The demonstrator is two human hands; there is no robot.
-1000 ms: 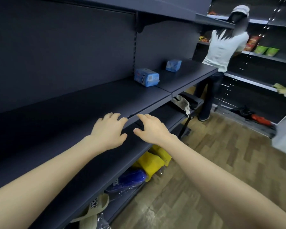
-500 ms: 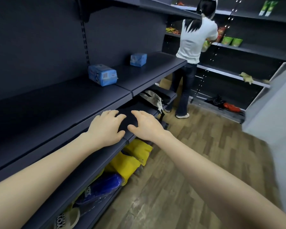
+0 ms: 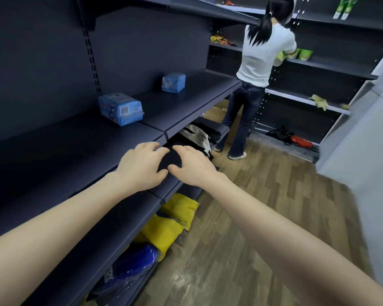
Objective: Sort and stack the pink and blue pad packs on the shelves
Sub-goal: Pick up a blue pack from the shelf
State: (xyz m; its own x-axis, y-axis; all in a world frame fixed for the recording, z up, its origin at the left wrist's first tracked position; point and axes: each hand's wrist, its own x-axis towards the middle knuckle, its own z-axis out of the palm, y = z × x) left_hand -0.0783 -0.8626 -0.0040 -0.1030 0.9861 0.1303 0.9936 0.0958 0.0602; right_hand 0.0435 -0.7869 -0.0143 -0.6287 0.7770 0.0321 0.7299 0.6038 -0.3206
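Dark store shelving runs along your left, and a blue pad pack (image 3: 120, 108) lies on its middle shelf (image 3: 53, 151). In front of that pack, at the shelf edge, your left hand (image 3: 139, 166) and right hand (image 3: 192, 165) hover with fingers loosely spread, holding nothing. The left hand is nearer to it. The pack's long side seems to follow the shelf. Beyond that pack, well apart, sits a second blue pack (image 3: 173, 83). Below it are yellow bags (image 3: 170, 226). No pink pack shows.

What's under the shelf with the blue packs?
A lower shelf holding a beige bag and dark fabric; beneath it, yellow bags and a blue wrapped item. Shelf fronts hide the rear; the left hand and right hand cover part of the gap.
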